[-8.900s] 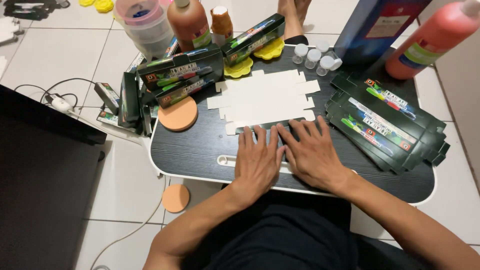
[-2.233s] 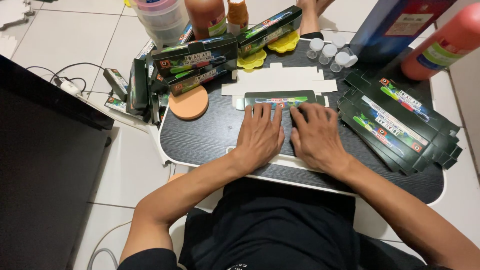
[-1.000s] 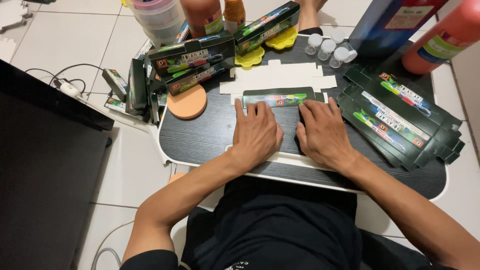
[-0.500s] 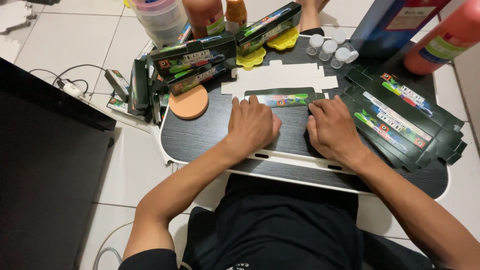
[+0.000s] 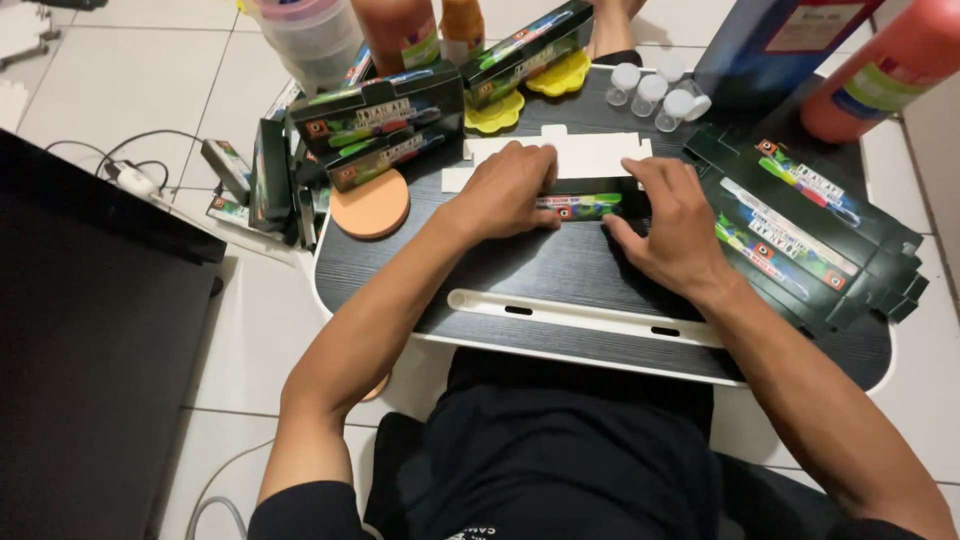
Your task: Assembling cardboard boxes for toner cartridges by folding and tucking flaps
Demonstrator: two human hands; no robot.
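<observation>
My left hand (image 5: 510,188) and my right hand (image 5: 668,225) both press, fingers curled, on a dark green, partly folded flat cardboard carton with a white inside (image 5: 585,180), gripping its folded edge between them. It lies at the middle of the dark wood-grain lap surface (image 5: 560,275). A stack of flat dark green cartons (image 5: 800,235) sits just beside my right hand, and a round orange sponge (image 5: 369,204) lies to my left.

We see a dark green printed cardboard box blank (image 5: 580,205) lying partly folded on the black tray table (image 5: 560,270), its white unprinted flaps (image 5: 590,155) spread flat beyond it, toward the far edge, between both hands.
</observation>
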